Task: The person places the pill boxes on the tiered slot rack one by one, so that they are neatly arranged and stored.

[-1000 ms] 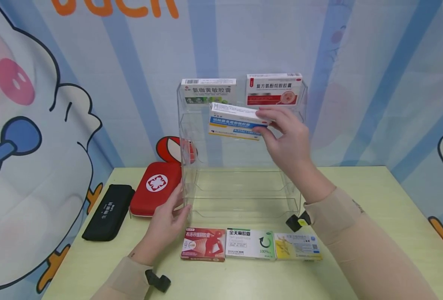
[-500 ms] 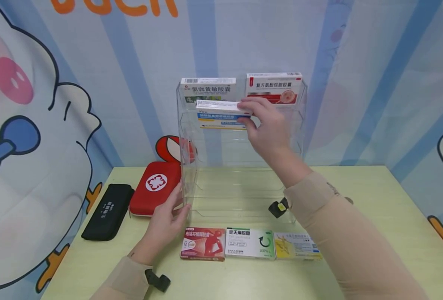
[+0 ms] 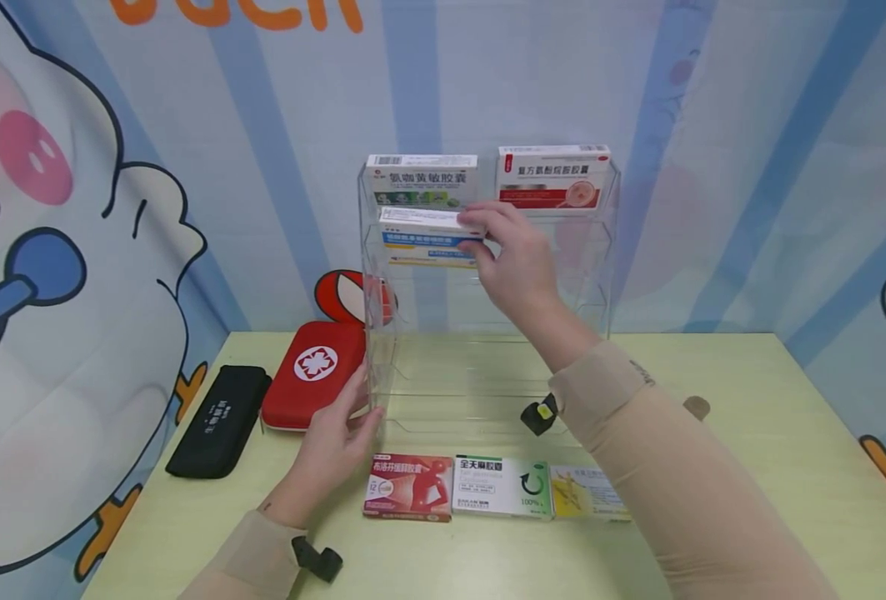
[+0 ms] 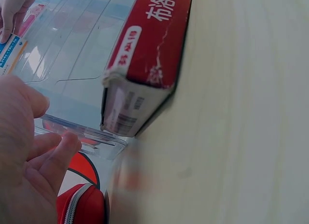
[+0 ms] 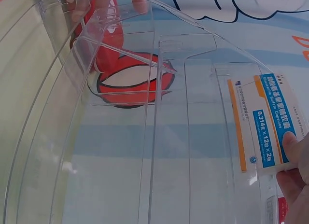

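In the head view, my right hand [image 3: 518, 258] pinches the right end of a white medicine box [image 3: 423, 237] with blue and yellow bands. The box lies level at the left part of the second tier of a clear acrylic display rack [image 3: 488, 367]. In the right wrist view, thumb and fingers hold the capsule box [image 5: 263, 122] by one end, against the clear tier. My left hand [image 3: 333, 446] rests at the rack's lower left side, fingers extended along the side panel and thumb apart; the left wrist view shows these fingers [image 4: 60, 156] by the panel edge.
On the top tier stand a white-green medicine box [image 3: 422, 181] and a white-red one [image 3: 553, 179]. Before the rack lie a red box [image 3: 408, 489], a white-green box [image 3: 501, 487] and a yellow-white box [image 3: 585, 493]. A red first-aid case [image 3: 313, 375] and black pouch [image 3: 219, 422] lie left.
My right hand has carried the blue-banded box left, from in front of the rack's middle to the second tier's left part, levelling it. My left hand has stayed at the rack's side.
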Action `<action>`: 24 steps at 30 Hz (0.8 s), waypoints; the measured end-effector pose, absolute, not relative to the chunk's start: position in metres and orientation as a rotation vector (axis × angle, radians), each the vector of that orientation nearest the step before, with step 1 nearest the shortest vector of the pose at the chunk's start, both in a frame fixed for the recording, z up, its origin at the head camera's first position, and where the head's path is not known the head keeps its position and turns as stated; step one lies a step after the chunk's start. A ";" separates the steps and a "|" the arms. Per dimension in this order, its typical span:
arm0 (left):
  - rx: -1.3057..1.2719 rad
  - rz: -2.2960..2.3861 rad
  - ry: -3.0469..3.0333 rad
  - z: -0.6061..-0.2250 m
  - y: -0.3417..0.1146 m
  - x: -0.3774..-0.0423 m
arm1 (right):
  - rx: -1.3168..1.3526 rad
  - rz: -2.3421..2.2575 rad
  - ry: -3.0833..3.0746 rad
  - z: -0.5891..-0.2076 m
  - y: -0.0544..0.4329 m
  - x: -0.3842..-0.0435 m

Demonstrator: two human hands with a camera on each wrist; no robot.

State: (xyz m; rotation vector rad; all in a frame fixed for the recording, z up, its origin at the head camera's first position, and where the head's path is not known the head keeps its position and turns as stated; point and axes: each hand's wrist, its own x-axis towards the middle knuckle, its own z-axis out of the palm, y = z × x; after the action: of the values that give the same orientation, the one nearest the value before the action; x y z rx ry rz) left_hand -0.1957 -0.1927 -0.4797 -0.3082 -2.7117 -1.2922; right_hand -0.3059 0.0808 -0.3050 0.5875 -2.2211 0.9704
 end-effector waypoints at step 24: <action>-0.302 -1.296 -2.715 -0.478 -0.192 -0.195 | 0.583 1.268 -2.212 -0.312 0.075 -0.308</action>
State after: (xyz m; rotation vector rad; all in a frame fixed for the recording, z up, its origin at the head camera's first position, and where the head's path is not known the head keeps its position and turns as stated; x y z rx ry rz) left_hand -0.1948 -0.1919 -0.4775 -0.3023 -2.7148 -1.2958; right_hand -0.3083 0.0749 -0.3117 0.5834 -2.2118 1.2676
